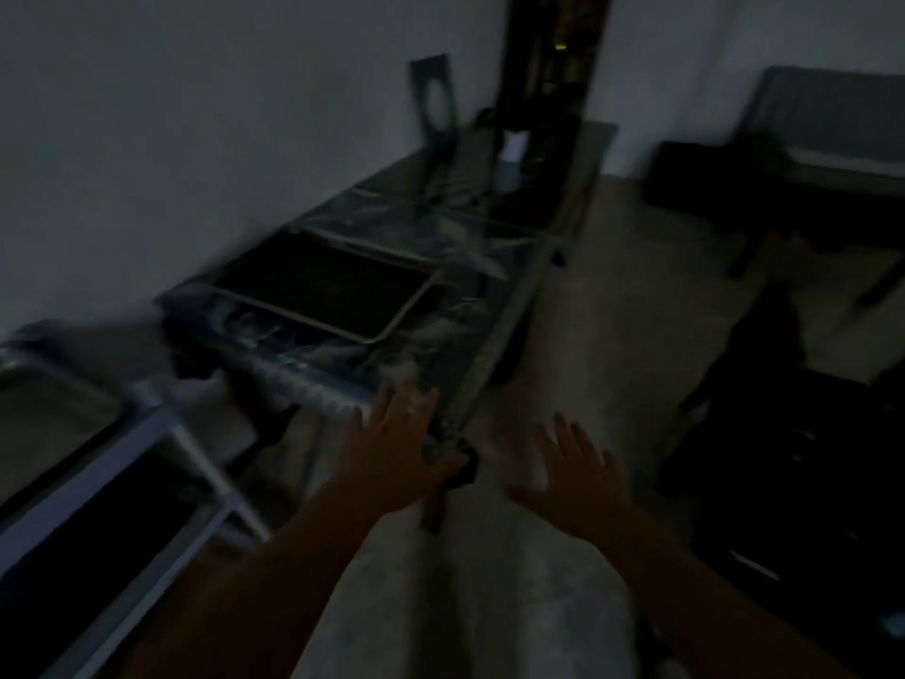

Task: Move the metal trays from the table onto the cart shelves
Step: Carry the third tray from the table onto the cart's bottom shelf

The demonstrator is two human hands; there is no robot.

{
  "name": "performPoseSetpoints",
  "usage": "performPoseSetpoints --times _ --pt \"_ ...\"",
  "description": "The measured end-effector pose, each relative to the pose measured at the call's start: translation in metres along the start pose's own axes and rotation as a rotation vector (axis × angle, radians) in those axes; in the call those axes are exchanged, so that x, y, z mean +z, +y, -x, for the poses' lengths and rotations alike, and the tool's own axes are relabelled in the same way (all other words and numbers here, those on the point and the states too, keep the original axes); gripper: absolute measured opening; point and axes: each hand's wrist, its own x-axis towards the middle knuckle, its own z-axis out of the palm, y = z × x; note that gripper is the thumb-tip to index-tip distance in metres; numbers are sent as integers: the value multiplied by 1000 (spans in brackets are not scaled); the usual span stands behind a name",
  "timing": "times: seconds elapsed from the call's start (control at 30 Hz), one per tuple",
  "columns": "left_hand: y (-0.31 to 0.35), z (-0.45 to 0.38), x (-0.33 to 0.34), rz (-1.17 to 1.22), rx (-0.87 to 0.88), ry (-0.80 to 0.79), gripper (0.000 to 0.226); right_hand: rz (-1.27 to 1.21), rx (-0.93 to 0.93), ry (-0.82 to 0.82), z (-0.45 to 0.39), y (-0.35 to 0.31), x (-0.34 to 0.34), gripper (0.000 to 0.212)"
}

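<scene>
The room is dim and the picture blurred. A dark metal tray (323, 286) with a pale rim lies flat on the long table (494, 345), which is wrapped in clear plastic. A second tray (44, 423) rests on the top shelf of the cart (161, 433) at the lower left. My left hand (396, 448) hovers with fingers spread over the table's near corner, holding nothing. My right hand (578, 472) is spread above the floor, just right of the table, and holds nothing.
A flat panel with an oval hole (433, 105) leans on the wall at the table's far end, beside a tall dark stand (548, 66). Dark furniture (783, 198) fills the right side. Pale floor (612, 306) runs between table and furniture.
</scene>
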Motion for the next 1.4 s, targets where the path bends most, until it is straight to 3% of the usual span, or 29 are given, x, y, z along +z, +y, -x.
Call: performPoseSetpoints --times 0.13,0.3,0.77,1.03,1.23,1.4 --pt "78 -69 9 -1 163 -36 110 43 182 29 -6 84 -21 105" --pt "137 -136 22 -2 265 -64 114 -3 301 39 -25 137 -33 115" --pt "163 -367 60 13 385 -191 118 -56 519 18 -193 211 -39 118" --pt "190 -479 88 33 420 -213 113 -68 594 -56 -276 261 -45 105" --pt "202 -554 96 39 296 -259 124 -67 507 -32 -371 329 -45 104" --pt "173 -595 87 -9 64 -255 107 -28 197 -143 -490 343 -64 115"
